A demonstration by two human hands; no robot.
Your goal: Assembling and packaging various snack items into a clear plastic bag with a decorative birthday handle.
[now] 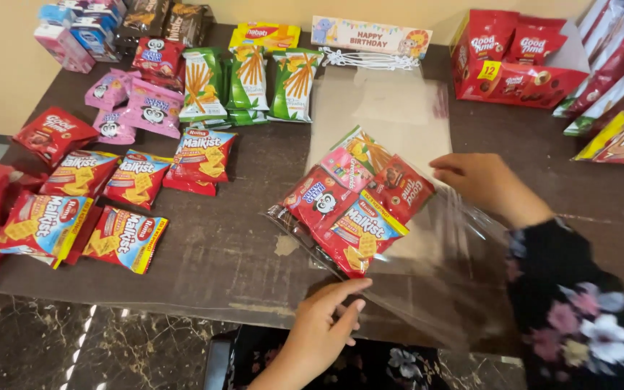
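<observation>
Holding: clear bag (427,267) — my left hand (323,318) pinches bottom edge, right hand (482,184) grips the side.
Done: approx. five snack packs (355,206) inside.
Left: bag unsealed — more packs on table (225,253).

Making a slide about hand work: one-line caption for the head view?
Left hand and right hand hold a clear plastic bag of snack packets on a brown table.

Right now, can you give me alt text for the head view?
Two hands, the left hand and the right hand, hold a clear plastic bag of snack packets on a brown table; more snack packets lie in rows at left.
</observation>
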